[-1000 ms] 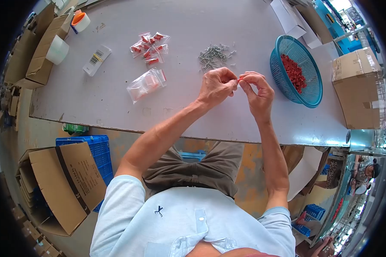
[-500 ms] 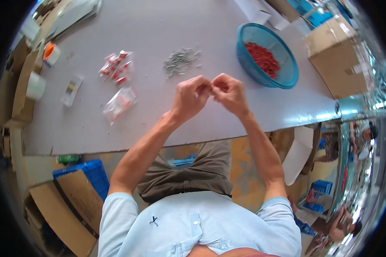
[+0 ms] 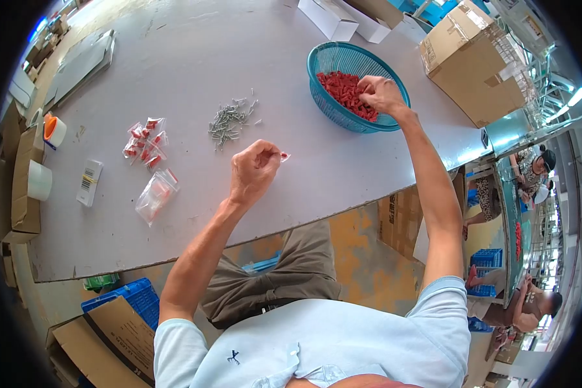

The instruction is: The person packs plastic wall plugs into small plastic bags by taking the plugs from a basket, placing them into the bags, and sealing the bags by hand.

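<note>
My left hand [image 3: 255,169] is closed above the table, pinching a small clear plastic bag [image 3: 285,156] with something red at its tip; most of the bag is hidden by the fingers. My right hand [image 3: 383,96] reaches into a teal plastic basket [image 3: 317,61], its curled fingertips against the heap of red wall plugs [image 3: 344,90]. Whatever lies between those fingertips is hidden. A loose pile of grey screws [image 3: 226,124] lies beyond my left hand. To its left are several small filled bags [image 3: 145,142] with red pieces, and a larger clear zip bag [image 3: 156,196].
At the table's left edge stand an orange tape roll [image 3: 55,131], a white roll [image 3: 39,180] and a banded stack of labels [image 3: 89,182]. A cardboard box [image 3: 478,71] sits right of the basket, with white boxes [image 3: 330,19] behind. Other people sit at the far right.
My hands were together in front of me. The right hand has moved away to the right into the basket, while the left stays over the table with the small bag. The head view has shifted.
</note>
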`<action>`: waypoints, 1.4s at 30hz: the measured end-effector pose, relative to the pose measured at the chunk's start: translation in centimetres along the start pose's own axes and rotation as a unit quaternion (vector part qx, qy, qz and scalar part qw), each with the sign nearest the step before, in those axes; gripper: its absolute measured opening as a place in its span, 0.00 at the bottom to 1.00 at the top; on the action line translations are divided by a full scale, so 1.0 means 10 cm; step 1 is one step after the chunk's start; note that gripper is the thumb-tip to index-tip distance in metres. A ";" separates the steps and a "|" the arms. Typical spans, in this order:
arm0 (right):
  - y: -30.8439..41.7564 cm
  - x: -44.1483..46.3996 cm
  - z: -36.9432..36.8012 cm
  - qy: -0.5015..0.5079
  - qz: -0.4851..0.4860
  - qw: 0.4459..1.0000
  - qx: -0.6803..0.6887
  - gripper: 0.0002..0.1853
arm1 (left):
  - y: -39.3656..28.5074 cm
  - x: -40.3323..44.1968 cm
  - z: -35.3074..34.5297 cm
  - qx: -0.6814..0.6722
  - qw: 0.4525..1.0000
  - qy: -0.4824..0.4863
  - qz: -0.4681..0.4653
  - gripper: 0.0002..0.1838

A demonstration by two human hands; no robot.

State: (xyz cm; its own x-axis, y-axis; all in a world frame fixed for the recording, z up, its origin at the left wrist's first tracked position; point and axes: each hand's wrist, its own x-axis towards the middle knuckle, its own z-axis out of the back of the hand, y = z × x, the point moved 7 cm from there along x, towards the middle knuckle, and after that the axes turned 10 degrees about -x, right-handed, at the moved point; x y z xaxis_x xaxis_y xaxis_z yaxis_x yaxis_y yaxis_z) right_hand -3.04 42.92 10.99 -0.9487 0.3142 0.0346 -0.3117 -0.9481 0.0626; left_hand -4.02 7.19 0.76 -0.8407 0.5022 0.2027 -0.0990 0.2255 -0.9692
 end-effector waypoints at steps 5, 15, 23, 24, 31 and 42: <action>-0.03 0.19 -0.40 0.090 0.019 0.995 -0.040 0.18 | 0.05 0.02 0.02 0.012 1.000 0.003 0.001 0.02; -0.22 0.20 -0.36 -0.026 0.008 1.000 0.007 0.11 | 0.04 0.04 0.08 0.019 1.000 -0.012 0.002 0.03; 1.03 -0.94 0.04 -0.043 0.073 0.837 0.541 0.08 | 0.04 0.04 0.13 0.049 0.998 -0.038 -0.016 0.03; 1.24 -1.06 -0.09 -0.020 0.099 0.831 0.547 0.07 | 0.02 0.03 0.13 0.058 0.997 -0.043 -0.029 0.03; 1.82 -1.19 -0.79 0.053 0.042 0.820 0.568 0.07 | -0.11 -0.01 0.13 0.079 0.992 -0.063 -0.070 0.04; 1.78 -1.17 -1.00 0.086 0.013 0.871 0.483 0.07 | -0.03 -0.01 0.03 0.057 0.996 0.025 -0.067 0.05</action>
State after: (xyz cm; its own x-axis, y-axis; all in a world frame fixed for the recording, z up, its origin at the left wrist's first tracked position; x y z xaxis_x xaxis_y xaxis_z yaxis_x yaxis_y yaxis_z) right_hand 1.95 21.92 1.73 -0.9747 0.2015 -0.0962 -0.1786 -0.4448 0.8776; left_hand -4.08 6.88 1.01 -0.7886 0.5156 0.3352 -0.2706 0.1986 -0.9420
